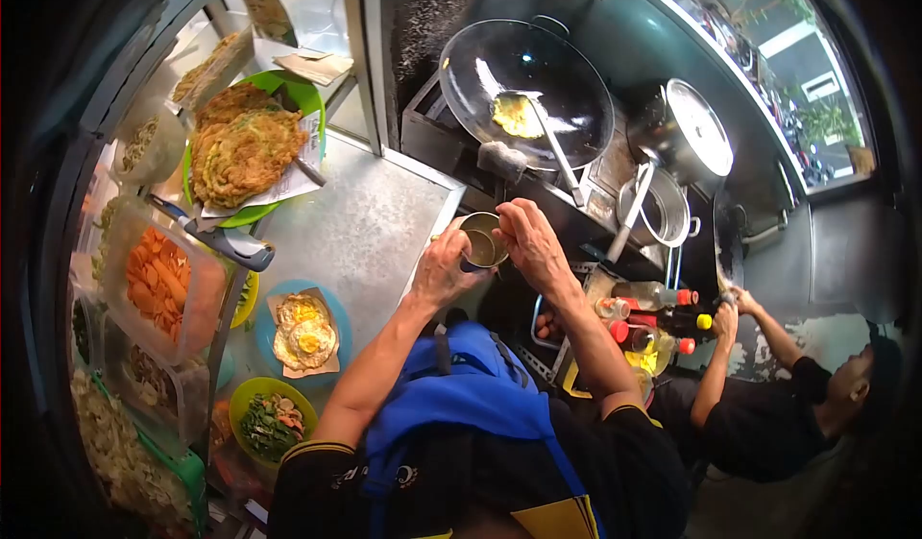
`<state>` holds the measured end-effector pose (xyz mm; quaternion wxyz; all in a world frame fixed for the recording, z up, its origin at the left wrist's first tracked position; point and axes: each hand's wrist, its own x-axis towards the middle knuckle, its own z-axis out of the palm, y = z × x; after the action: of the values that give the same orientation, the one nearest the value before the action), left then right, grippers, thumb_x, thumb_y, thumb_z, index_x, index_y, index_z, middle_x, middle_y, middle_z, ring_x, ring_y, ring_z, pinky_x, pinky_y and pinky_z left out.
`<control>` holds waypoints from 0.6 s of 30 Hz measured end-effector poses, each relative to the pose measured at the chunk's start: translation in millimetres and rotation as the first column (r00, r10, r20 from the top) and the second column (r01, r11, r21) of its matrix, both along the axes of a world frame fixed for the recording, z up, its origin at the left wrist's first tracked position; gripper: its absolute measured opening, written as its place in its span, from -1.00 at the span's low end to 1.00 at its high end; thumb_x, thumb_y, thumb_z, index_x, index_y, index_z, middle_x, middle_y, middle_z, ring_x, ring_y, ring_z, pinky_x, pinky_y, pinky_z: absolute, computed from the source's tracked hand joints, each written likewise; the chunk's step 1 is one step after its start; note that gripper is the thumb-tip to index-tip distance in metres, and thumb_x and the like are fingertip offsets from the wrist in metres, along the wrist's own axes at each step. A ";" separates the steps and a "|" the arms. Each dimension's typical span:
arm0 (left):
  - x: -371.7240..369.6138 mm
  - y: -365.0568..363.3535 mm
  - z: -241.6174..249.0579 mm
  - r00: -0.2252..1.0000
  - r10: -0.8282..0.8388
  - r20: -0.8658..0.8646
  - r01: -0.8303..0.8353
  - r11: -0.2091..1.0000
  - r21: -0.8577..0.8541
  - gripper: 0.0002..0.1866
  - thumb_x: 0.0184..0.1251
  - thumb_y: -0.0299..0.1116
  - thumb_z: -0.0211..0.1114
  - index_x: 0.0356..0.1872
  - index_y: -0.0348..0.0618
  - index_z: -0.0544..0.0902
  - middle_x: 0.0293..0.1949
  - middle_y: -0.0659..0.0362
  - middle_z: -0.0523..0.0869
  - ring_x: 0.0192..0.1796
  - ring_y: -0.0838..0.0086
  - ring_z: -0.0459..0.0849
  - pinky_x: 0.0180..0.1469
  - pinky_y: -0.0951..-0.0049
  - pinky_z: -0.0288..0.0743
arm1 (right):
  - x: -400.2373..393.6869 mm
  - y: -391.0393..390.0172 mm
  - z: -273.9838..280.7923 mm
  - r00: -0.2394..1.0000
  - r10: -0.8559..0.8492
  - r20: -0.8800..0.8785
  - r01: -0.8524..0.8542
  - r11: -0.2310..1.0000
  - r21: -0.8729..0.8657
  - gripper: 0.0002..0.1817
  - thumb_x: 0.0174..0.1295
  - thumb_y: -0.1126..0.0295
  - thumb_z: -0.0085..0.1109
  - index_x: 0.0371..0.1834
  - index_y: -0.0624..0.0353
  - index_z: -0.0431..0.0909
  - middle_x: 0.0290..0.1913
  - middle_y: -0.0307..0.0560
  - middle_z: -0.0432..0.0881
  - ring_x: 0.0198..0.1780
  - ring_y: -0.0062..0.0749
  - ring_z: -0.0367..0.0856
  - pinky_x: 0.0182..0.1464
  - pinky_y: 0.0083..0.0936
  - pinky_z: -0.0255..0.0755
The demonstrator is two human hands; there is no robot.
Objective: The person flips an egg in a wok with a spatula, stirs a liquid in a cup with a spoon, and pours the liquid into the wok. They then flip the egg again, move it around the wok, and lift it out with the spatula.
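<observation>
Between my two hands is a small round tin whose open top faces me, with something brownish inside. My left hand is wrapped round its left side. At the right rim, the fingers of my right hand are pressed together; whether they pinch anything is hidden. Beyond the hands sits a large black wok with yellow egg in it. A long-handled metal spatula rests in the wok, its head at the egg and its handle over the near rim.
At left, a green plate bears fried omelettes, near a blue plate of fried eggs and a tub of sliced carrots. Rightward are a steel pot, a saucepan, bottles and another person.
</observation>
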<state>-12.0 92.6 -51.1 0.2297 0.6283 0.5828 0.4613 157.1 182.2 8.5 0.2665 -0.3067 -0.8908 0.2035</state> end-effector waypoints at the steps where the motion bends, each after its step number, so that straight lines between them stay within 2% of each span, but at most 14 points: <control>1: 5.1 1.4 2.6 1.000 -0.018 -0.006 0.019 1.000 0.001 -0.43 -0.16 -0.25 0.70 -0.32 -0.16 0.40 0.24 -0.21 0.55 0.28 -0.08 0.55 0.23 0.10 0.53 | 5.6 -0.8 1.4 0.996 -0.002 0.094 0.004 1.000 -0.019 -0.55 0.25 0.39 0.32 0.16 0.16 0.39 0.04 0.13 0.49 0.01 0.07 0.55 0.08 -0.20 0.48; 3: 17.5 5.6 7.9 0.995 -0.084 -0.047 0.087 0.995 0.054 -0.41 -0.19 -0.26 0.70 -0.31 -0.16 0.39 0.22 -0.20 0.56 0.24 -0.08 0.58 0.21 0.10 0.54 | 17.6 -6.9 9.3 0.992 -0.027 0.126 0.031 0.999 -0.026 -0.53 0.26 0.35 0.33 0.17 0.19 0.37 0.01 0.13 0.49 0.00 0.07 0.56 0.07 -0.21 0.47; 4: 24.2 7.0 10.3 0.995 -0.094 -0.038 0.096 0.994 0.056 -0.38 -0.23 -0.27 0.71 -0.29 -0.14 0.38 0.19 -0.17 0.58 0.15 -0.07 0.61 0.16 0.10 0.55 | 24.1 -10.8 11.4 0.985 -0.050 0.166 0.056 0.998 -0.028 -0.54 0.26 0.33 0.32 0.15 0.20 0.37 -0.04 0.12 0.49 -0.04 0.05 0.56 0.02 -0.21 0.48; 5: 31.0 9.1 13.7 0.993 -0.110 -0.041 0.112 0.992 0.053 -0.38 -0.23 -0.27 0.71 -0.29 -0.14 0.38 0.19 -0.17 0.58 0.15 -0.07 0.61 0.16 0.10 0.55 | 30.7 -14.4 14.2 0.976 -0.073 0.205 0.081 0.996 -0.031 -0.54 0.26 0.31 0.31 0.13 0.22 0.36 -0.09 0.10 0.49 -0.07 0.03 0.56 -0.04 -0.21 0.49; 7: 46.4 10.1 16.3 0.990 -0.135 -0.026 0.136 0.991 0.019 -0.38 -0.24 -0.27 0.72 -0.29 -0.13 0.38 0.16 -0.12 0.60 0.10 -0.05 0.63 0.11 0.11 0.55 | 45.0 -20.5 22.5 0.954 -0.110 0.278 0.130 0.990 -0.057 -0.60 0.31 0.23 0.27 0.01 0.23 0.35 -0.15 0.12 0.46 -0.11 0.06 0.57 -0.10 -0.19 0.50; 8: 54.0 11.0 17.6 0.989 -0.147 -0.024 0.149 0.986 0.074 -0.37 -0.25 -0.26 0.72 -0.27 -0.12 0.38 0.13 -0.09 0.60 0.06 -0.05 0.63 0.09 0.11 0.54 | 52.2 -24.0 25.0 0.944 -0.131 0.303 0.157 0.986 -0.062 -0.60 0.32 0.21 0.25 0.00 0.23 0.34 -0.16 0.12 0.46 -0.12 0.07 0.58 -0.12 -0.17 0.51; 11: 75.0 9.0 25.2 0.970 -0.241 -0.027 0.241 0.970 0.003 -0.36 -0.23 -0.23 0.71 -0.24 -0.13 0.38 0.14 -0.09 0.60 0.07 -0.04 0.63 0.09 0.10 0.55 | 73.6 -38.0 37.2 0.909 -0.208 0.361 0.262 0.959 -0.108 -0.62 0.36 0.16 0.20 -0.03 0.20 0.33 -0.17 0.12 0.48 -0.17 0.13 0.62 -0.21 -0.11 0.55; 13: 91.9 6.1 27.8 0.958 -0.285 -0.039 0.286 0.957 0.036 -0.32 -0.22 -0.18 0.71 -0.16 -0.17 0.41 -0.06 -0.03 0.60 -0.04 0.01 0.63 0.02 0.14 0.56 | 90.8 -48.7 43.5 0.903 -0.255 0.345 0.306 0.947 -0.102 -0.61 0.37 0.13 0.20 -0.05 0.19 0.32 -0.19 0.13 0.48 -0.20 0.15 0.62 -0.22 -0.07 0.55; 15: 104.6 1.9 30.6 0.935 -0.353 -0.044 0.350 0.935 -0.064 -0.23 -0.23 -0.16 0.71 -0.01 -0.22 0.43 -0.16 0.01 0.59 -0.10 0.06 0.63 -0.01 0.18 0.56 | 105.7 -59.7 55.8 0.895 -0.297 0.334 0.359 0.922 -0.142 -0.61 0.39 0.10 0.17 -0.06 0.18 0.31 -0.21 0.14 0.49 -0.22 0.18 0.63 -0.24 -0.03 0.54; 16: 111.1 0.5 33.3 0.925 -0.377 -0.050 0.374 0.925 -0.063 -0.23 -0.23 -0.16 0.71 -0.01 -0.22 0.43 -0.16 0.01 0.59 -0.10 0.06 0.63 -0.01 0.18 0.56 | 112.3 -64.0 59.4 0.874 -0.315 0.370 0.396 0.903 -0.166 -0.61 0.41 0.09 0.14 -0.06 0.19 0.31 -0.21 0.15 0.49 -0.21 0.18 0.64 -0.24 -0.02 0.54; 18: 125.1 -5.7 39.0 0.915 -0.404 -0.024 0.400 0.911 -0.100 -0.10 -0.23 -0.16 0.70 0.19 -0.26 0.41 -0.20 0.04 0.60 -0.10 0.13 0.63 -0.02 0.21 0.55 | 125.6 -71.2 67.7 0.860 -0.317 0.401 0.443 0.853 -0.276 -0.61 0.45 0.07 0.09 -0.07 0.19 0.30 -0.21 0.18 0.51 -0.19 0.21 0.64 -0.24 0.01 0.53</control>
<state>113.1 86.8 -12.1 0.3356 0.7333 0.4669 0.3628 282.7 111.0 76.1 0.0832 -0.5529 -0.7910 0.2485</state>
